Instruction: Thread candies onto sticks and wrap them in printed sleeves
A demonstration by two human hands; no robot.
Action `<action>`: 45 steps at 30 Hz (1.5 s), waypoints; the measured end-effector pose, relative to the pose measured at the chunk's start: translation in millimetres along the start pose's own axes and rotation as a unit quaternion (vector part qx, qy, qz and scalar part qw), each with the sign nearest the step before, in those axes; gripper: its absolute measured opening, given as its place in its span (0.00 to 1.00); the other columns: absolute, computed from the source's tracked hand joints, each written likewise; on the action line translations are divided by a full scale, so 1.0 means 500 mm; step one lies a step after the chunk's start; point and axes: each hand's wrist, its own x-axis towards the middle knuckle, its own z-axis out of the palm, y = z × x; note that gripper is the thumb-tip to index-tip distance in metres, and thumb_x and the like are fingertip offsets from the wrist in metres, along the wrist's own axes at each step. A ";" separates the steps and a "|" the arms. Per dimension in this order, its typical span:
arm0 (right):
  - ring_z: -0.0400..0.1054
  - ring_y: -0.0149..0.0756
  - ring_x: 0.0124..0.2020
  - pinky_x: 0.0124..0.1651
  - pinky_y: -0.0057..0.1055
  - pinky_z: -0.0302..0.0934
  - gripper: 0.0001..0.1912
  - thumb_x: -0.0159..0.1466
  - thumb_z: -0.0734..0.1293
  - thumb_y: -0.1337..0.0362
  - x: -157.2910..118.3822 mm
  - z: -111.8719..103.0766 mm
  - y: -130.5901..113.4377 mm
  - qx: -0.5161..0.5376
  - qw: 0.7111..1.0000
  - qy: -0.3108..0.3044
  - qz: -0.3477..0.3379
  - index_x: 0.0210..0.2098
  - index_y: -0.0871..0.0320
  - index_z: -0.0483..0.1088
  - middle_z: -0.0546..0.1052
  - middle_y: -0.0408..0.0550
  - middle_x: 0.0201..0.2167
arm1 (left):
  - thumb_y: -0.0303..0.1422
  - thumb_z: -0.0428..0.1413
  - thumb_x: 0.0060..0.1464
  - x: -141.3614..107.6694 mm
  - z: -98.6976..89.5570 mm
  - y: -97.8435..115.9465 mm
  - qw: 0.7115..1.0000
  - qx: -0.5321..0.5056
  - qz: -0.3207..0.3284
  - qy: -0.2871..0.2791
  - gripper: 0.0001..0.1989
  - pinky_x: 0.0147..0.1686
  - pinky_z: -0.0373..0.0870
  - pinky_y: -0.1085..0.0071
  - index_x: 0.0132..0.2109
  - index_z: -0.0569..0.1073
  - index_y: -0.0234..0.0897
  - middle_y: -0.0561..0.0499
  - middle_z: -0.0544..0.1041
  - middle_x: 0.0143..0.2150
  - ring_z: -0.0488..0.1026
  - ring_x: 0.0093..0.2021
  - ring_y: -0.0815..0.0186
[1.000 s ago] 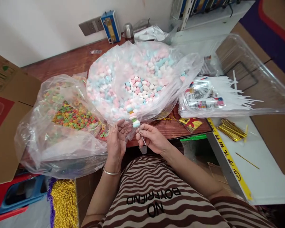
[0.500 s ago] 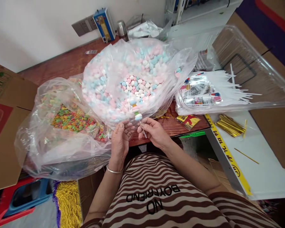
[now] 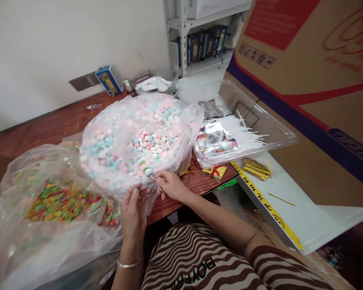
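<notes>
My right hand [image 3: 172, 186] pinches a thin white stick [image 3: 156, 183] that carries a short row of candies [image 3: 145, 168] in blue, white, green and orange. Close to its left is my left hand [image 3: 135, 203], palm up with fingers loosely curled and apart; nothing shows in it. Behind both hands lies a large clear bag [image 3: 121, 137] of pink, white and blue oval candies. At the left, another open bag [image 3: 63, 203] holds small multicoloured ring candies, beside my left wrist.
A clear plastic tray [image 3: 278, 141] holds white sticks [image 3: 245, 135] and printed packets. Gold twist ties [image 3: 255, 168] lie on the white surface at right. A big cardboard box [image 3: 314, 100] stands behind. A blue box [image 3: 109, 80] is by the wall.
The view has turned to the right and tilted up, so everything appears further left and lower. My hands hold nearly the same pose, with the candy stick still in my right hand.
</notes>
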 end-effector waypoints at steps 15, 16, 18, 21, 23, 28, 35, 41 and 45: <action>0.72 0.44 0.43 0.37 0.31 0.56 0.13 0.58 0.74 0.67 -0.048 -0.515 -0.183 -0.652 0.739 0.127 0.109 0.43 0.59 0.78 0.81 0.55 0.45 | 0.40 0.72 0.40 0.010 0.041 0.027 0.998 0.014 0.054 -0.009 0.18 0.37 0.78 0.73 0.37 0.80 0.36 0.53 0.81 0.32 0.79 0.31 0.69; 0.72 0.43 0.40 0.35 0.30 0.55 0.13 0.56 0.75 0.67 -0.037 -0.523 -0.173 -0.652 0.741 0.110 0.117 0.41 0.59 0.78 0.82 0.54 0.43 | 0.40 0.73 0.40 0.011 0.040 0.025 0.999 0.012 0.051 -0.005 0.18 0.37 0.78 0.73 0.37 0.80 0.36 0.53 0.81 0.32 0.78 0.31 0.69; 0.72 0.41 0.38 0.33 0.30 0.54 0.11 0.56 0.75 0.67 -0.023 -0.531 -0.154 -0.652 0.743 0.093 0.121 0.40 0.59 0.78 0.82 0.54 0.40 | 0.39 0.72 0.41 0.012 0.038 0.020 0.999 0.010 0.048 -0.001 0.17 0.37 0.78 0.73 0.37 0.80 0.36 0.53 0.81 0.32 0.78 0.32 0.69; 0.71 0.39 0.38 0.34 0.30 0.53 0.06 0.61 0.71 0.66 -0.020 -0.532 -0.136 -0.652 0.745 0.094 0.108 0.38 0.57 0.78 0.82 0.52 0.38 | 0.39 0.71 0.43 0.013 0.038 0.016 0.999 0.012 0.047 -0.010 0.16 0.37 0.78 0.73 0.38 0.80 0.35 0.53 0.81 0.31 0.78 0.32 0.70; 0.71 0.39 0.36 0.34 0.31 0.51 0.06 0.64 0.68 0.64 -0.023 -0.532 -0.132 -0.652 0.743 0.107 0.101 0.35 0.57 0.79 0.82 0.52 0.36 | 0.38 0.70 0.46 0.013 0.042 0.014 0.999 0.016 0.045 -0.022 0.15 0.38 0.78 0.73 0.38 0.80 0.35 0.52 0.81 0.32 0.78 0.32 0.70; 0.70 0.39 0.34 0.35 0.34 0.50 0.14 0.67 0.63 0.64 -0.030 -0.531 -0.138 -0.656 0.733 0.160 0.084 0.30 0.57 0.79 0.81 0.54 0.32 | 0.37 0.71 0.45 0.009 0.054 0.009 0.999 0.012 0.034 -0.034 0.14 0.39 0.79 0.74 0.38 0.81 0.36 0.52 0.82 0.33 0.79 0.33 0.70; 0.72 0.42 0.39 0.43 0.37 0.55 0.16 0.69 0.58 0.67 -0.089 -0.490 -0.176 -0.608 0.722 0.325 -0.067 0.37 0.58 0.78 0.82 0.54 0.38 | 0.40 0.70 0.47 -0.011 0.075 -0.003 0.995 0.033 0.018 -0.093 0.15 0.38 0.78 0.74 0.39 0.82 0.37 0.50 0.83 0.34 0.79 0.32 0.69; 0.74 0.37 0.33 0.39 0.31 0.63 0.13 0.71 0.62 0.59 -0.162 -0.337 -0.205 -0.353 0.874 0.228 -0.242 0.41 0.54 0.78 0.81 0.46 0.32 | 0.40 0.73 0.44 -0.072 0.170 -0.011 0.926 0.062 -0.170 -0.331 0.29 0.47 0.78 0.65 0.54 0.80 0.40 0.40 0.82 0.52 0.81 0.47 0.58; 0.75 0.37 0.36 0.40 0.31 0.65 0.13 0.71 0.62 0.59 -0.176 -0.255 -0.197 -0.286 0.929 0.050 -0.228 0.38 0.53 0.78 0.82 0.46 0.34 | 0.43 0.76 0.36 -0.085 0.213 -0.010 0.907 -0.074 -0.185 -0.371 0.40 0.54 0.75 0.61 0.59 0.77 0.44 0.40 0.76 0.61 0.75 0.60 0.51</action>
